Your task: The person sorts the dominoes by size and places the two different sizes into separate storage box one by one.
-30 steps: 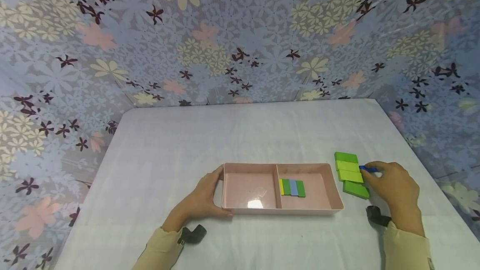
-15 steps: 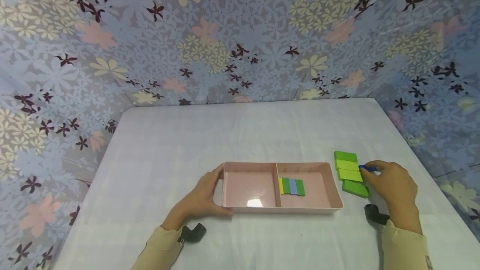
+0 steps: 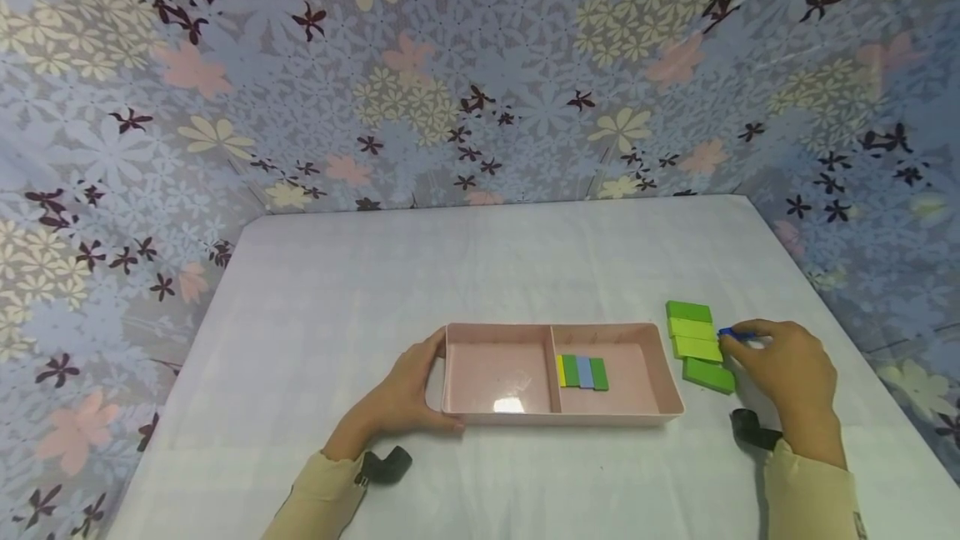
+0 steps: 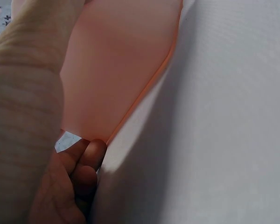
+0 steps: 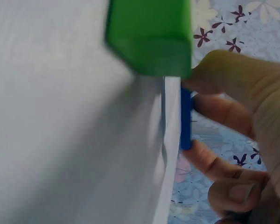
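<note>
My left hand grips the left end of a pink two-compartment box, thumb along the near side and fingers behind the far left corner. In the left wrist view the curled fingers lie at the box wall. At the right, my right hand pinches a small blue block between thumb and fingers, low at the tabletop. Left of it lie a green block, two lime blocks and a nearer green block. In the right wrist view the blue block stands beyond a green block.
Inside the box's right compartment, several yellow, green and blue blocks form a row against the divider. A white cloth covers the table. Flower-patterned walls stand behind it and at both sides. Each wrist carries a black camera mount.
</note>
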A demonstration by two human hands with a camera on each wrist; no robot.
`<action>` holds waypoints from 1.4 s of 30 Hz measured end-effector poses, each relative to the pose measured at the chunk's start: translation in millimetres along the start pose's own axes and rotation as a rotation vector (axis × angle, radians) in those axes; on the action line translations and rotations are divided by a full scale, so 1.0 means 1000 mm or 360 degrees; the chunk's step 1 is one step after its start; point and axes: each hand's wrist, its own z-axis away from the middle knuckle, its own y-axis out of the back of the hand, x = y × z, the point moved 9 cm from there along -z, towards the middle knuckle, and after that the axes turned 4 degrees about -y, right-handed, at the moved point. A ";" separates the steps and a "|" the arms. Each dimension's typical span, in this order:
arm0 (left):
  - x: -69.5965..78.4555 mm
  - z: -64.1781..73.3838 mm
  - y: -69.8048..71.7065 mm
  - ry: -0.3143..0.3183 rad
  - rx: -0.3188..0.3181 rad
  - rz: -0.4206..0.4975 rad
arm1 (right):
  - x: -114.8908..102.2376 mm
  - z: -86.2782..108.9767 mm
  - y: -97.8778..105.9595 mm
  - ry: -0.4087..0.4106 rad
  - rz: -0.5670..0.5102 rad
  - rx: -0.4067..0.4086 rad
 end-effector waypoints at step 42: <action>0.001 0.000 0.002 -0.0024 0.0006 -0.0032 | -0.126 0.053 0.021 0.1118 -0.0639 0.0211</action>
